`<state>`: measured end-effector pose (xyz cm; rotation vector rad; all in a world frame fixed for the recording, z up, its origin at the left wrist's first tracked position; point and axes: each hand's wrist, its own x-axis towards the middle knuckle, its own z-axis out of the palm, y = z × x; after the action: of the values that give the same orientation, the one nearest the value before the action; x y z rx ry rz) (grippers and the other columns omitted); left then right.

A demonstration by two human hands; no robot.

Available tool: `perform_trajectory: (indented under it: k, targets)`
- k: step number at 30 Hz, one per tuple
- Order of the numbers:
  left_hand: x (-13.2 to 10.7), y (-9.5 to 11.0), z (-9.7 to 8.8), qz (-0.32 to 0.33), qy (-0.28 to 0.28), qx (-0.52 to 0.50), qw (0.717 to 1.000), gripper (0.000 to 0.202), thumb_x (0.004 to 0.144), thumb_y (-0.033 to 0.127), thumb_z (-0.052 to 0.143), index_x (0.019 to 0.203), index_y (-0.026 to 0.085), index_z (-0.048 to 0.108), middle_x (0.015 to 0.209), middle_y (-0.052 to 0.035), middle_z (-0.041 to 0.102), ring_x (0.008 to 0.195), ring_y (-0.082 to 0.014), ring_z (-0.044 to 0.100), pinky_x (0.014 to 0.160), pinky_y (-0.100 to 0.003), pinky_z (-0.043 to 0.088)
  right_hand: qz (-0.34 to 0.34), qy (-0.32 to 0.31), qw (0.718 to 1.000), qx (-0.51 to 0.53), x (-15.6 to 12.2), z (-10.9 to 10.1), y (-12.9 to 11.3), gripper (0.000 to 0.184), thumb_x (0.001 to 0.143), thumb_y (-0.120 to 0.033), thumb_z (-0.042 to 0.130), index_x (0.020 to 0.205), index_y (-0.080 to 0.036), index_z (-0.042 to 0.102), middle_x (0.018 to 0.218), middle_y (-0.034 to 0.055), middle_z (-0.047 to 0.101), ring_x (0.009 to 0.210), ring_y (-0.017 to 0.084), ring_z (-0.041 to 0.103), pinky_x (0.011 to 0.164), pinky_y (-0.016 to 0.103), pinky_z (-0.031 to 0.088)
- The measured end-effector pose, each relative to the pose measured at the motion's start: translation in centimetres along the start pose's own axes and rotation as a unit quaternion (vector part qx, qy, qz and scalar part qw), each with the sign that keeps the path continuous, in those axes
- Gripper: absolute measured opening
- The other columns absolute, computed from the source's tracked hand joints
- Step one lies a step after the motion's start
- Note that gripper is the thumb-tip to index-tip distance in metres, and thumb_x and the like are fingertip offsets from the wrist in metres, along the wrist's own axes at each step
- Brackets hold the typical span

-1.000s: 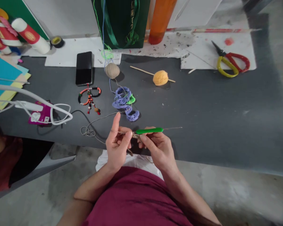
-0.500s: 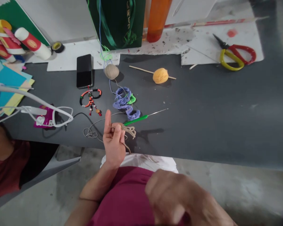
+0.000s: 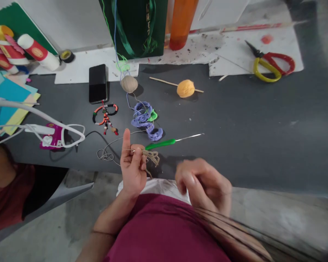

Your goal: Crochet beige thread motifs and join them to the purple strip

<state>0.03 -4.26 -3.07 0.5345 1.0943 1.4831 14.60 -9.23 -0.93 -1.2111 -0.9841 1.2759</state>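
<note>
Tan crochet strip (image 3: pixel 151 157) pinched in the left hand (image 3: pixel 131 163), fingers clenched, green hook (image 3: pixel 160 144) jutting right; right hand (image 3: pixel 203 183) hovers, fingers released.

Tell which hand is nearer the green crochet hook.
Left. The left hand is beside the end of the green crochet hook; the right hand is apart, lower right.

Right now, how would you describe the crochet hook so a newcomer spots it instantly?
Start at the dark grey table. Just below the coil of purple crochet, a crochet hook points right from the tan crochet piece pinched in the left hand. Unlike the wooden stick through the orange yarn ball, it has a bright green handle and a thin metal tip.
</note>
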Motion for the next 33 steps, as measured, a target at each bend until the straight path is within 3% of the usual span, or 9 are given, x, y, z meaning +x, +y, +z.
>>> perform_trajectory:
  k: [2,4,6,8,11,18,22,33]
  targets:
    - [-0.1,-0.2,0.1,-0.002,-0.013,0.004,1.0,0.064,0.084,0.039,0.089,0.143,0.04,0.067,0.071,0.0093,0.06,0.046,-0.0034,0.035,0.043,-0.013,0.035,-0.015,0.041,0.999,-0.006,1.7,0.2,0.6,0.023,0.093,-0.048,0.078,0.102,-0.027,0.074,0.079,0.0,0.073,0.07,0.016,0.065,0.065,0.029,0.054]
    - [-0.3,-0.4,0.2,-0.006,-0.03,0.003,1.0,0.064,0.084,0.04,0.089,0.143,0.042,0.066,0.069,0.0094,0.059,0.048,-0.0042,0.037,0.045,-0.013,0.037,-0.023,0.003,1.0,0.021,2.9,0.6,1.2,0.039,0.088,-0.049,0.083,0.119,-0.027,0.074,0.098,0.0038,0.08,0.084,0.019,0.073,0.075,0.032,0.06]
    - [-0.5,-0.5,0.3,-0.02,-0.044,0.009,0.999,0.066,0.082,0.042,0.09,0.144,0.044,0.066,0.067,0.0093,0.058,0.048,-0.0051,0.038,0.045,-0.015,0.038,-0.039,-0.009,0.998,0.042,3.8,1.1,1.6,0.03,0.091,-0.045,0.08,0.115,-0.028,0.077,0.105,0.0045,0.081,0.091,0.02,0.076,0.082,0.034,0.062]
    - [-0.6,-0.5,0.3,-0.039,-0.053,0.023,0.998,0.069,0.081,0.044,0.09,0.145,0.044,0.065,0.067,0.0086,0.059,0.048,-0.0059,0.038,0.044,-0.017,0.037,-0.058,-0.004,0.997,0.051,4.2,1.5,1.9,0.014,0.094,-0.04,0.077,0.102,-0.028,0.08,0.099,0.0033,0.082,0.09,0.019,0.076,0.082,0.034,0.063]
    - [-0.8,-0.3,0.2,-0.052,-0.061,0.04,0.996,0.07,0.08,0.044,0.091,0.145,0.04,0.066,0.074,0.0059,0.061,0.054,-0.0071,0.044,0.048,-0.019,0.041,-0.071,-0.002,0.996,0.059,4.6,1.6,2.1,0.008,0.093,-0.034,0.078,0.094,-0.028,0.081,0.092,0.0026,0.082,0.088,0.019,0.077,0.081,0.033,0.063]
    - [-0.3,-0.9,-0.3,-0.042,-0.082,0.063,0.994,0.062,0.079,0.034,0.092,0.137,0.038,0.071,0.079,0.0054,0.064,0.057,-0.007,0.047,0.052,-0.02,0.043,-0.01,0.03,0.995,0.094,4.7,1.2,2.1,0.019,0.092,-0.045,0.079,0.093,-0.027,0.077,0.081,0.0015,0.083,0.073,0.019,0.079,0.072,0.033,0.068]
    - [-0.1,-1.0,-0.2,-0.019,-0.099,0.063,0.993,0.061,0.079,0.032,0.091,0.137,0.038,0.072,0.078,0.006,0.066,0.053,-0.006,0.046,0.048,-0.019,0.041,-0.018,0.045,0.995,0.084,4.5,0.8,2.1,0.019,0.096,-0.047,0.075,0.097,-0.028,0.073,0.083,0.0016,0.083,0.073,0.02,0.079,0.068,0.033,0.067]
    - [0.4,-0.5,-0.1,-0.073,-0.138,-0.003,0.988,0.051,0.078,0.029,0.092,0.126,0.039,0.079,0.077,0.0067,0.068,0.05,-0.0017,0.045,0.046,-0.011,0.039,-0.052,0.081,0.991,0.09,4.5,0.4,2.4,0.016,0.102,-0.042,0.068,0.099,-0.026,0.065,0.089,0.0019,0.083,0.064,0.015,0.073,0.062,0.03,0.058]
